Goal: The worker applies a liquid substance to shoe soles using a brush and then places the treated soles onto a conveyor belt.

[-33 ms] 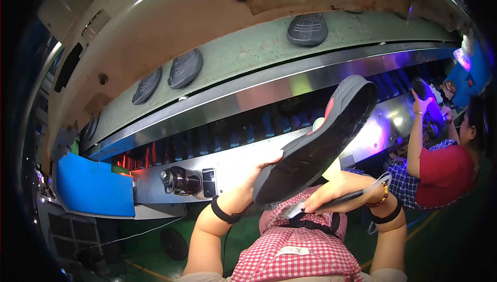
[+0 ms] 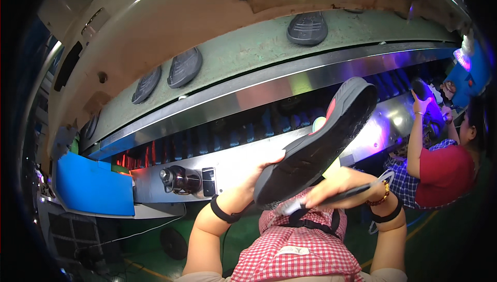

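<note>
My left hand (image 2: 263, 170) grips a shoe sole (image 2: 322, 147) near its lower end and holds it tilted up over the work ledge. The sole's broad black face is turned toward me, and its grey sidewall has a red patch. In my right hand (image 2: 341, 185) is a brush (image 2: 331, 199) with a dark handle and a pale bristle end. Those bristles, somewhat blurred, are close to the sole's lower end; whether they touch it I cannot tell. A round pale-green piece (image 2: 319, 123) shows behind the sole's sidewall.
Dark soles (image 2: 307, 29) lie on the green conveyor belt (image 2: 243, 51) beyond a metal rail (image 2: 248, 94). On the ledge (image 2: 150, 185) stand a dark bottle (image 2: 181, 180) and a phone-like device (image 2: 209, 182). A blue panel (image 2: 96, 184) is at left. At right, a co-worker (image 2: 445, 173) handles another sole.
My right hand and the brush have shifted slightly left, and the bristle end has swung. The sole in my left hand has moved only a little.
</note>
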